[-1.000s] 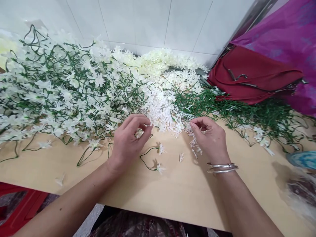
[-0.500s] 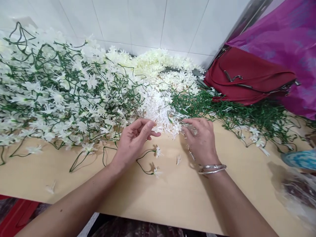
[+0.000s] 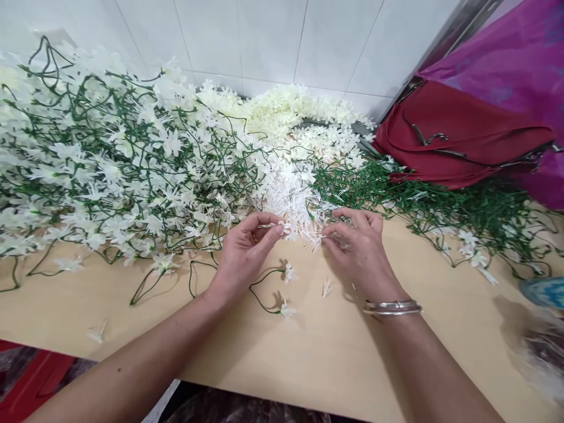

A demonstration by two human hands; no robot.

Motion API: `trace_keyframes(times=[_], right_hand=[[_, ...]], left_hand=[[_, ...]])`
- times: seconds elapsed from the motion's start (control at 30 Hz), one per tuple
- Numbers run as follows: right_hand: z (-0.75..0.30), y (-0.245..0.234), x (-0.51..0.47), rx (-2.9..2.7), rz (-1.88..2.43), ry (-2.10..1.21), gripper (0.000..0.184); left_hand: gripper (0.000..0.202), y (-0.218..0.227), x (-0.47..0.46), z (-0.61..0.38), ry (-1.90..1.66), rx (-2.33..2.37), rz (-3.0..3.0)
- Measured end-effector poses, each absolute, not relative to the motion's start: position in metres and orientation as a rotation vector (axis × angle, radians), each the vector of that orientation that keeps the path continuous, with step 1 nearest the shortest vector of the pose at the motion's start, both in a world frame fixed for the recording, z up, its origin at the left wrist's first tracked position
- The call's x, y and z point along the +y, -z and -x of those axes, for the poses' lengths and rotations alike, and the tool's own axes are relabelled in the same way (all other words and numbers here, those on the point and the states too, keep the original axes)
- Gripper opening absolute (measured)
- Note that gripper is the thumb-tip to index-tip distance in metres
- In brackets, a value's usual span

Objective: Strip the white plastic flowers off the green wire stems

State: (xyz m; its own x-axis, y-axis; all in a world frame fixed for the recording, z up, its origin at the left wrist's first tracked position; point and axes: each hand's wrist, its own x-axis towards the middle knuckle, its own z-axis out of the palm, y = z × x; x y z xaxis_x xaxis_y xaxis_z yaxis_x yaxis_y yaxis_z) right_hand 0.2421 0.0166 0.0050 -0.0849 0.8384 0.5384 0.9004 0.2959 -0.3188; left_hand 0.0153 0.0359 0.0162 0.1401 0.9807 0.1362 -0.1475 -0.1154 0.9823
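My left hand (image 3: 244, 252) pinches a small white artificial flower (image 3: 286, 228) between thumb and forefinger. Across from it, my right hand (image 3: 359, 249) has thumb and forefinger closed at the edge of a white stamen piece (image 3: 314, 241); its other fingers are curled. Just behind both hands lies a heap of thin white stamens (image 3: 295, 202). Between my forearms a green stem (image 3: 261, 298) rests on the table, forked, with a white flower on each tip. A loose stamen bit (image 3: 326, 288) lies near my right wrist.
A big pile of white flowers on green stems (image 3: 132, 170) fills the left of the table (image 3: 308, 364). Cream petals (image 3: 282, 108) lie by the tiled wall. Bare green stems (image 3: 388, 188) stretch rightward below a red handbag (image 3: 458, 135). A plastic bag (image 3: 544, 352) sits at right.
The view has shifted slightly, so the table things appear farther right. My left thumb and forefinger have closed on the small flower. My right hand has come slightly nearer the left with the stamen piece.
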Motion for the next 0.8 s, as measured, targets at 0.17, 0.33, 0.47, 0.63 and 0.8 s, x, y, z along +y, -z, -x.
trace_keyframes(times=[0.17, 0.33, 0.47, 0.63, 0.8], right_hand=[[-0.231, -0.01, 0.015, -1.915, 1.539, 0.209, 0.021], [-0.215, -0.005, 0.017, -2.017, 1.515, 0.204, 0.006], [-0.213, -0.009, 0.016, -1.902, 1.512, 0.216, 0.011], [-0.209, -0.019, 0.011, -1.744, 1.343, -0.049, 0.012], [-0.199, -0.019, 0.004, -1.524, 1.359, -0.407, 0.005]], left_hand=[[0.017, -0.012, 0.035, -0.016, -1.239, 0.931, -1.363], [0.013, -0.009, 0.033, -0.02, -1.239, 1.014, -1.551], [0.021, -0.008, 0.034, -0.021, -1.233, 1.059, -1.48], [0.025, -0.009, 0.038, -0.022, -1.229, 1.073, -1.37], [0.023, -0.007, 0.038, -0.024, -1.249, 1.063, -1.431]])
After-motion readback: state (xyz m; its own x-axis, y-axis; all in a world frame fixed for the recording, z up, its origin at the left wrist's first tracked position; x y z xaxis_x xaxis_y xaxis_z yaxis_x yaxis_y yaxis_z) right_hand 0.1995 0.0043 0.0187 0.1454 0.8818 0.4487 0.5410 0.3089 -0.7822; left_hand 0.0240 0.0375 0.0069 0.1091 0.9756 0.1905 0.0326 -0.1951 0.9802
